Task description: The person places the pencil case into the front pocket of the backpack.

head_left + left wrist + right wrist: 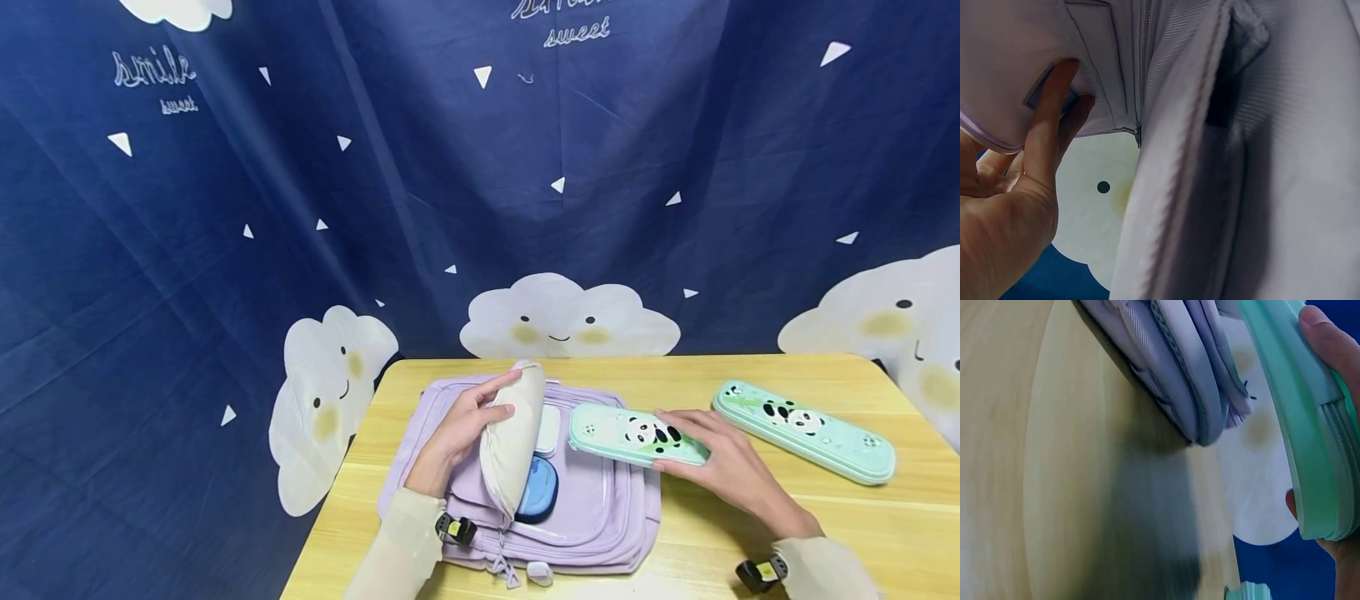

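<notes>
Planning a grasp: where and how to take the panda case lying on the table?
The panda case: likely mid-length, pinched across its narrow width, from above and the near side. It lies flat, long and slim, both long edges exposed.

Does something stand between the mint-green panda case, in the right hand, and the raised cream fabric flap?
Yes: in the head view, a white rounded object lies between the panda case and flap, with a blue rounded case lower, beside the flap.

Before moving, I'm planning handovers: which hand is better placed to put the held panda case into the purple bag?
Probably the right hand: it grips the panda case near the purple bag, while the left hand holds the raised flap.
</notes>
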Tool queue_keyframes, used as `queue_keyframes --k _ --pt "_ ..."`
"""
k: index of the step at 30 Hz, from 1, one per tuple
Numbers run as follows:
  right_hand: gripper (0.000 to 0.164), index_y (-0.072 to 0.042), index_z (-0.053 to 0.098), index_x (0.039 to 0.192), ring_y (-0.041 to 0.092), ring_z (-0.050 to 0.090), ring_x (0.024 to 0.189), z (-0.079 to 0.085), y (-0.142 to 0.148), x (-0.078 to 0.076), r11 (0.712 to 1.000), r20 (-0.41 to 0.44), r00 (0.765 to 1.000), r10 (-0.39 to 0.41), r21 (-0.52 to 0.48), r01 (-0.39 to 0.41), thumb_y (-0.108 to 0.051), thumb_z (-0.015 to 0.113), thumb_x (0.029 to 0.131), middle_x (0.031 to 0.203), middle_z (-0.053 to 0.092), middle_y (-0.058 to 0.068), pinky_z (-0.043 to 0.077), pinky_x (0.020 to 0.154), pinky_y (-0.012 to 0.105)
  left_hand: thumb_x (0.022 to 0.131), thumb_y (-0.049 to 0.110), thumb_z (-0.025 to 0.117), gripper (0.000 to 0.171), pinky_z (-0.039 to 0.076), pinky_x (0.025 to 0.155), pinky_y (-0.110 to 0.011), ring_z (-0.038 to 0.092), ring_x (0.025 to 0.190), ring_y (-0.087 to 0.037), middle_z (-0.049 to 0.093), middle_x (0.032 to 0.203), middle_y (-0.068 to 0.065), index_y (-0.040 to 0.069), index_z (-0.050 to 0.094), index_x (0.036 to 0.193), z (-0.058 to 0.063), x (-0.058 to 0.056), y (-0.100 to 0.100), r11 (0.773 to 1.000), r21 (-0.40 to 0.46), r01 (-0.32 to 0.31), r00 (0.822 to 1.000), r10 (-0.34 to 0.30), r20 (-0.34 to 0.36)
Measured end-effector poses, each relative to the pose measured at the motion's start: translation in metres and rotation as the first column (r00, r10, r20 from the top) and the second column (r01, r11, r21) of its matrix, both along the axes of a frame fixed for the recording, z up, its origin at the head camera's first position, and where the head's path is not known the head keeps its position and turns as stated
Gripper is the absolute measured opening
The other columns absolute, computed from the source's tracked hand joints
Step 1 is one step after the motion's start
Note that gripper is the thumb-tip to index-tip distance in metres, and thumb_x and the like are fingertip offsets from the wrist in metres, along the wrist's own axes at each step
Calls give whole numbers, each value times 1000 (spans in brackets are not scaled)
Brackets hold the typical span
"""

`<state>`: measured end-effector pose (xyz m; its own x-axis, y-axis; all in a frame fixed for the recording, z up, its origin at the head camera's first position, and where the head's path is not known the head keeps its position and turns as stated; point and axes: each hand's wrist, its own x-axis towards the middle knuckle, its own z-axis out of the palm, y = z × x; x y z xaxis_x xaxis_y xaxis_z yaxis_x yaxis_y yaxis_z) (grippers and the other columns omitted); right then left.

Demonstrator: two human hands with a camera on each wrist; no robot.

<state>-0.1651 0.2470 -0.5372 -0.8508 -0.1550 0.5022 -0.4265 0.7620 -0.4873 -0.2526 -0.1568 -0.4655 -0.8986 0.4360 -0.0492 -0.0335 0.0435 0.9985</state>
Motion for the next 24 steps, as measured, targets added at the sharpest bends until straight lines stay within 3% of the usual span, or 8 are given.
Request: queue_keyframes --k 2,4,9,18,24 --pt "76 -27 75 141 33 63 127 -1 -4 -1 1000 -14 1000 12 -3 -12 -44 101 71 136 74 2 28 117 17 99 3 69 62 52 109 -21 41 157 -24 43 174 -4 13 57 159 0 0 0 1000 1 1 1000 -1 3" --pt "77 -25 75 140 29 63 126 -1 -9 -3 1000 -33 999 31 5 -31 -44 102 71 138 74 1 30 113 14 99 3 69 62 54 107 -22 43 156 -24 43 174 -4 13 57 159 0 0 1 1000 3 2 1000 -2 6" --pt "80 -23 74 144 23 63 124 -1 -20 -7 997 -66 995 77 34 -74 -45 101 72 142 73 0 45 106 34 99 3 69 62 55 106 -22 43 155 -24 42 175 -5 12 57 160 0 0 1 1000 4 3 1000 -3 0" --pt "78 -20 74 144 22 65 122 -5 -33 -14 991 -87 988 126 57 -122 -43 100 74 143 74 2 50 103 40 99 3 70 61 55 106 -22 42 156 -25 42 175 -4 14 58 159 0 -1 2 1000 5 -1 1000 1 6" --pt "78 -22 73 145 24 65 123 -4 -39 -16 989 -57 990 132 74 -128 -46 98 76 144 73 5 54 102 54 99 4 70 62 52 109 -20 34 162 -25 42 175 -3 13 58 159 1 1 2 1000 -1 -2 1000 2 2"
